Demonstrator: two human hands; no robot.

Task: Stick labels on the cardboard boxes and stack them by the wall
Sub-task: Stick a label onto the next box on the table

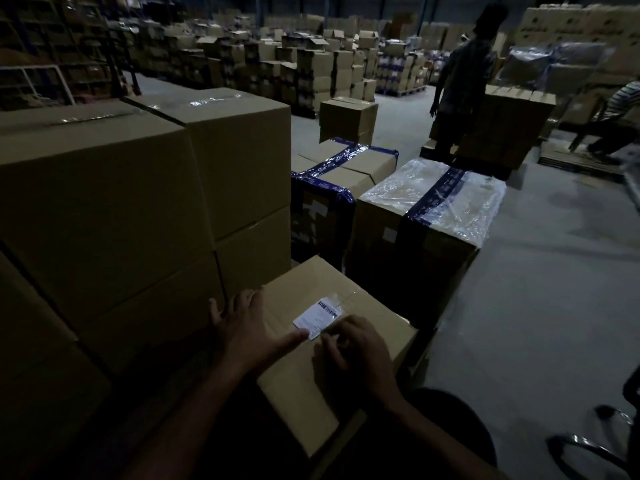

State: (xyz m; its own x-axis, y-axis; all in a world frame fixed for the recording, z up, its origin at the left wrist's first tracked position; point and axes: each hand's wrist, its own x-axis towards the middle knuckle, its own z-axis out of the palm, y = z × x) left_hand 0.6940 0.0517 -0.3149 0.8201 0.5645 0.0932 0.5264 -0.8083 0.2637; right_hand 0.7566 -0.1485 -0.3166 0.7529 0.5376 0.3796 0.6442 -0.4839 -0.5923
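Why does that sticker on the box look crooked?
The white label sits at a slant to the edges of the cardboard box. The left hand and right hand are at its near end, so it may not be fully stuck down yet.

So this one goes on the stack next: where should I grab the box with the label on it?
Take the box by its two opposite side faces, low, one hand each side. The top is flat, bearing the label, with no handle showing. Come from your near side; stacked boxes crowd its left.
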